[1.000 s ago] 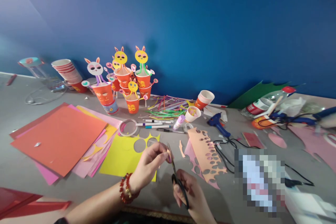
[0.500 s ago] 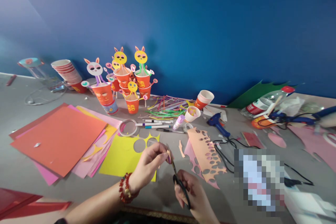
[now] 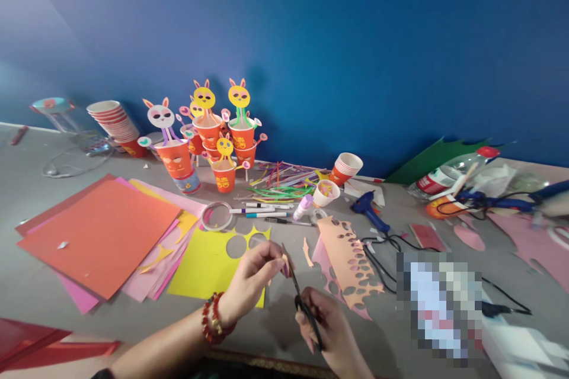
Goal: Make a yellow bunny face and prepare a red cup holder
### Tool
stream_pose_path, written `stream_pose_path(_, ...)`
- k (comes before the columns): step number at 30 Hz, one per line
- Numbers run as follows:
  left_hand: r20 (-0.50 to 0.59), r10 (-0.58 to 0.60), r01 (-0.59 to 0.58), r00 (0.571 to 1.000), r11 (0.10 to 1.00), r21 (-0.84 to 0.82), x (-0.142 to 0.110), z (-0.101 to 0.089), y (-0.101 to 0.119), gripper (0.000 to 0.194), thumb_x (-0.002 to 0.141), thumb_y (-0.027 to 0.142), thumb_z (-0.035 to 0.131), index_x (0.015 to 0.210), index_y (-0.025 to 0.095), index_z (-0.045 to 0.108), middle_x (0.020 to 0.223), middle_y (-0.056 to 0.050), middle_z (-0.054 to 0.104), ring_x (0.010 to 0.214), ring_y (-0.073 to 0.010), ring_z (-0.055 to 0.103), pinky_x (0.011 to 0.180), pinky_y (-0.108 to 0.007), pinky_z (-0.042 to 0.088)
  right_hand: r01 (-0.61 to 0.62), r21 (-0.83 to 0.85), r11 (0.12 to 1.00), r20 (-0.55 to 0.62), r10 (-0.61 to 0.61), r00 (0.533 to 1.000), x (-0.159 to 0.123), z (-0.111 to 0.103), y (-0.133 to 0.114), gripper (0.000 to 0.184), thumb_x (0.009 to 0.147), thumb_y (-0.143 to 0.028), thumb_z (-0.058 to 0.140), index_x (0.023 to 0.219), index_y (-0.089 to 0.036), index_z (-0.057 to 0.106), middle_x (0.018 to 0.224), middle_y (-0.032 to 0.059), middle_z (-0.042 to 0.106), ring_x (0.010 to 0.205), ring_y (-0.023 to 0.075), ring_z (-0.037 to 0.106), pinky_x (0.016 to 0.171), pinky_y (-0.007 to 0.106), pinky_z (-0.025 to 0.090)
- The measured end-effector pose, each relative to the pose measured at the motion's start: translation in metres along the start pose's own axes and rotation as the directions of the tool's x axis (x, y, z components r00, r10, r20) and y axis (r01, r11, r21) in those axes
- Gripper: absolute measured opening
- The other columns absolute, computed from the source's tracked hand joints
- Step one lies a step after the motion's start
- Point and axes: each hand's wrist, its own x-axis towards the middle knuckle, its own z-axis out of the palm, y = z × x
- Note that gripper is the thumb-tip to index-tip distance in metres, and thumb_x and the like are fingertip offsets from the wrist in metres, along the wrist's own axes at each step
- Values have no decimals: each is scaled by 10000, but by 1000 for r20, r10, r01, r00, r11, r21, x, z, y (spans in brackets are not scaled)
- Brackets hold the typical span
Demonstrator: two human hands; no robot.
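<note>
My left hand (image 3: 255, 275), with a red bead bracelet at the wrist, pinches a small peach paper piece (image 3: 285, 262) over the grey table. My right hand (image 3: 326, 325) grips black scissors (image 3: 302, 302) by the handles, blades pointing up at that paper piece. Under the left hand lies a yellow sheet (image 3: 208, 263) with round holes cut out. A peach strip full of holes (image 3: 349, 257) lies just right of the scissors.
Orange and pink paper sheets (image 3: 100, 234) are stacked at the left. Bunny-decorated red cups (image 3: 208, 136), a tape roll (image 3: 216, 215), markers, coloured straws (image 3: 280, 186), a blue glue gun (image 3: 368, 208) with cables and a plastic bottle (image 3: 448, 174) crowd the back against the blue wall.
The right hand and scissors have shifted very slightly lower and rightward. The left hand keeps its pinch in the same place.
</note>
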Motion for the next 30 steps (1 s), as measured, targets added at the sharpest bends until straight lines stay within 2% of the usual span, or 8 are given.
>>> stream_pose_path(4,-4,-3,2,1000,999,-32,0,0,-1,268,943,323,582,727,166,561,762,-44,619,779,-179,593,755,-299,432,36,-25,999,-10,-36,999,-1,-3,1,594,714,-729,679,633,-241,350,454,-116,367,346,58,336,390,197,272)
stream_pose_path(8,-17,-15,14,1000,998,-57,-1,0,-3,254,941,331,586,753,161,578,803,-59,640,838,-202,630,801,-316,452,162,-85,983,40,-160,986,-6,-6,-6,515,813,-707,602,772,-207,490,579,-44,533,466,102,476,502,232,354)
stream_pose_path(12,-41,-30,29,999,999,-29,-2,-1,-5,260,944,339,585,761,156,598,813,-67,647,867,-212,631,818,-321,458,168,-143,975,70,-159,985,-8,-13,-5,492,840,-703,559,813,-214,514,615,-17,577,519,144,530,532,253,403)
stream_pose_path(15,-50,-29,27,998,999,-23,-1,-3,-6,263,946,344,586,766,154,604,798,-59,637,826,-190,611,785,-302,460,162,-317,935,-30,-181,983,-7,-26,0,457,826,-668,589,774,-217,543,656,8,598,564,173,568,531,259,429)
stream_pose_path(18,-51,-37,36,998,999,-34,0,-3,-8,257,946,349,592,781,152,604,793,-54,635,773,-166,589,745,-283,458,112,-631,767,-188,-291,938,-11,-44,3,343,800,-543,681,741,-219,588,635,7,586,542,175,536,512,258,414)
stream_pose_path(21,-57,-51,49,997,998,-36,0,-3,-10,259,936,366,609,789,152,600,775,-46,632,755,-158,583,729,-274,458,56,-837,545,-212,-416,884,-18,-60,4,247,791,-465,703,799,-227,639,688,31,648,610,211,600,574,276,464)
stream_pose_path(26,-49,-72,71,996,997,-19,0,-4,-13,276,924,395,621,797,152,594,765,-37,634,722,-147,575,705,-265,455,-52,-940,338,-195,-403,894,-26,-68,17,191,849,-404,639,748,-252,580,673,17,695,615,219,680,513,248,440)
stream_pose_path(30,-61,-79,78,995,997,-20,0,-3,-12,283,906,402,641,776,157,585,748,-36,636,716,-151,572,697,-265,458,-103,-958,268,-226,-478,849,-23,-62,23,158,808,-355,657,823,-258,533,648,2,696,542,220,672,450,246,379)
